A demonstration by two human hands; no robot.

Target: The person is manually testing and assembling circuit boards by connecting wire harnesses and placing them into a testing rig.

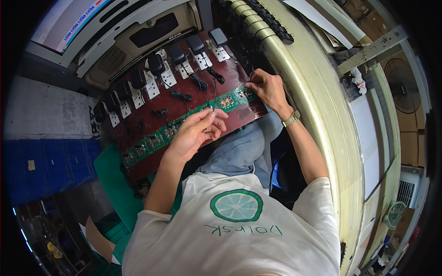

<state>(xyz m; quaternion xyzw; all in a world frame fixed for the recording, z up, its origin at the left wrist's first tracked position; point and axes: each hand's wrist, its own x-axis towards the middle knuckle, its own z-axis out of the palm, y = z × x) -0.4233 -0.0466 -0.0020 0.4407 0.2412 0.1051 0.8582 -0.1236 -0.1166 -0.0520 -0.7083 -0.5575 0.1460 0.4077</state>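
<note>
My left hand (193,133) is over the near edge of a dark red board (193,99). Its thumb and forefinger pinch a thin black cable (215,94), while the other fingers curl loosely. At the board's right end, my right hand (270,93) has thumb and forefinger pressed together on another dark cable (251,73), just above the last green circuit board (244,95). Between the hands lies a green circuit board with round metal parts (227,101). More circuit boards (154,141) run in a row to the left. The cable ends are too small to make out.
Black power adapters (195,45) stand in a row on white plates (202,61) along the far side, with coiled cables (198,82) before them. A beige machine case (142,41) and a screen (64,20) rise behind. A pale yellow conveyor-like rail (306,92) runs along the right.
</note>
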